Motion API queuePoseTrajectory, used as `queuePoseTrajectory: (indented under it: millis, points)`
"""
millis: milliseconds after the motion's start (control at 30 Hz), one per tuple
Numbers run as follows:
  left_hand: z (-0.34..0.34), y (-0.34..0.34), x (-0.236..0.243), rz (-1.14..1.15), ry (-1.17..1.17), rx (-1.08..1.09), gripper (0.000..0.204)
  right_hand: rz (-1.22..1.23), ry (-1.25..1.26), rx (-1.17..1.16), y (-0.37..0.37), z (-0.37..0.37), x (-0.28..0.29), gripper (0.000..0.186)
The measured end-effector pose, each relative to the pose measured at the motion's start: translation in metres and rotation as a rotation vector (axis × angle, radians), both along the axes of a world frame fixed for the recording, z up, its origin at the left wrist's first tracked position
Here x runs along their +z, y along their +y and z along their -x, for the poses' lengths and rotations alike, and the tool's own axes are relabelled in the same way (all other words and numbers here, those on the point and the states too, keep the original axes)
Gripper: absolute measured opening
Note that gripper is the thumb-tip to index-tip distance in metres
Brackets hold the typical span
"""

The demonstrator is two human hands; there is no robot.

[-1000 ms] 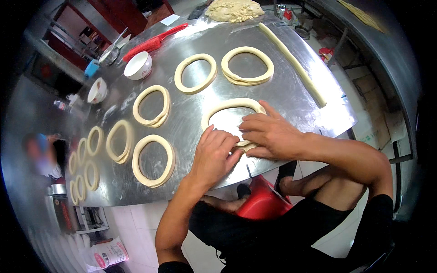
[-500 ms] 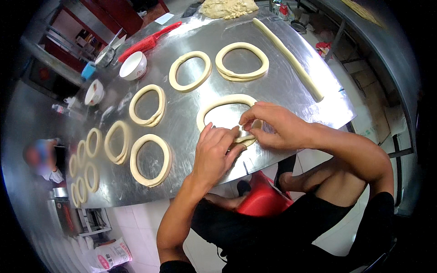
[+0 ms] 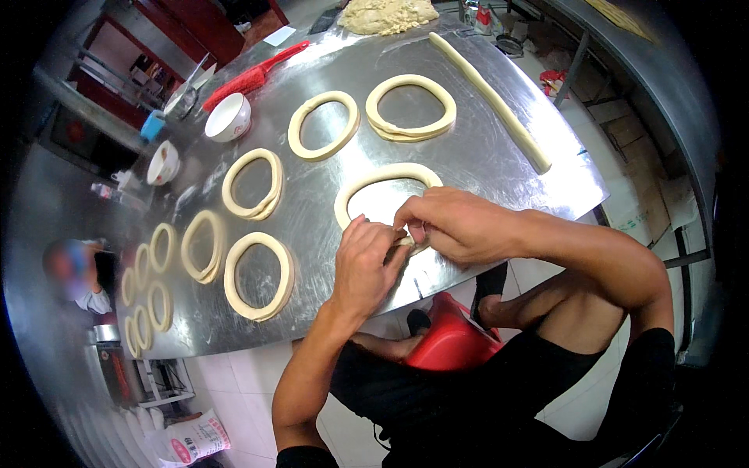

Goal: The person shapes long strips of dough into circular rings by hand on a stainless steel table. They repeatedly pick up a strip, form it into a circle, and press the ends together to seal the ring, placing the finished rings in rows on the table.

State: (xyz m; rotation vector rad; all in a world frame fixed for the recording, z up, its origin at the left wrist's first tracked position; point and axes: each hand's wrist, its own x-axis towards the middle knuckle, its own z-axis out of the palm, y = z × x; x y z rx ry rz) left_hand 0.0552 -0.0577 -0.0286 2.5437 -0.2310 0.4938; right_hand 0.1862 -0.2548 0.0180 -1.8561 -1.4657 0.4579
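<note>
A pale dough ring lies on the steel table just in front of me. My left hand and my right hand meet at its near edge, fingers pinching the dough where the ring's ends join. That joint is mostly hidden under my fingers. Several finished dough rings lie to the left and beyond, such as one next to my left hand and one farther back.
A long dough rope runs along the right side of the table, with a lump of dough at the far end. Two white bowls and a red brush stand at the far left. A red stool is below me.
My hands have shifted slightly along the ring's near edge and closed tighter together on the dough. The other rings have not moved.
</note>
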Motion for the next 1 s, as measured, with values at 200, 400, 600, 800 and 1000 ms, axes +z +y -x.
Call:
queuePoseTrajectory:
  millis: [200,400,600,800,1000]
  points:
    - [0.000,0.001,-0.004,0.104,0.014,0.009,0.019,0.052,-0.291,0.028,0.013,0.003,-0.013,0.025]
    - [0.002,0.001,-0.002,0.111,0.035,0.012,0.017,0.012,-0.389,0.081,0.008,0.000,-0.015,0.032]
    - [0.003,0.003,0.002,0.062,0.021,0.030,0.018,0.101,-0.310,0.033,0.010,0.001,-0.010,0.029]
    - [0.004,0.005,0.004,0.045,0.043,0.048,0.022,0.083,-0.265,0.021,0.014,0.002,-0.014,0.016]
    - [0.003,0.007,0.001,0.034,0.010,0.024,0.017,-0.004,-0.225,0.013,0.013,0.000,-0.021,0.018]
